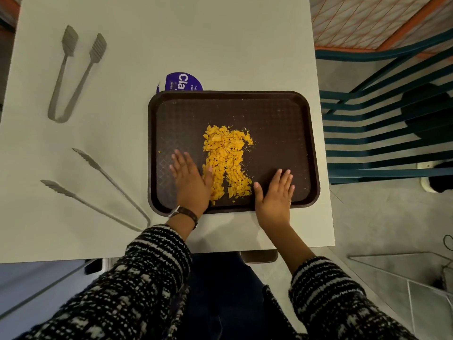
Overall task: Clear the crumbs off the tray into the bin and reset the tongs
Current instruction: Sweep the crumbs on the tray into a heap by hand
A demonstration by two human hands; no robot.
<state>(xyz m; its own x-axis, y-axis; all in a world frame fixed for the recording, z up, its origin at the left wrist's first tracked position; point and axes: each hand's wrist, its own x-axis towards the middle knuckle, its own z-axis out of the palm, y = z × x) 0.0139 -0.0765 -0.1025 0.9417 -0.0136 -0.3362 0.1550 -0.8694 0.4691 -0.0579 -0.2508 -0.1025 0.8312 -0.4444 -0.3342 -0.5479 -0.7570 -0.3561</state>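
Observation:
A dark brown tray [277, 114] lies on the white table, with a heap of yellow-orange crumbs [226, 158] piled near its middle and front. My left hand [191, 180] rests flat on the tray, its thumb touching the left side of the heap. My right hand [275, 195] lies flat on the tray's front right, just right of the heap. Both hands hold nothing. Two metal tongs lie on the table left of the tray: broad-tipped tongs [73, 74] at the back and long slim tongs [98, 190] near the front.
A purple round sticker [182, 81] peeks out behind the tray. The table's right edge [326, 168] runs close beside the tray. Right of it stands a teal slatted chair [382, 133], and a wire frame [416, 285] is on the floor at lower right.

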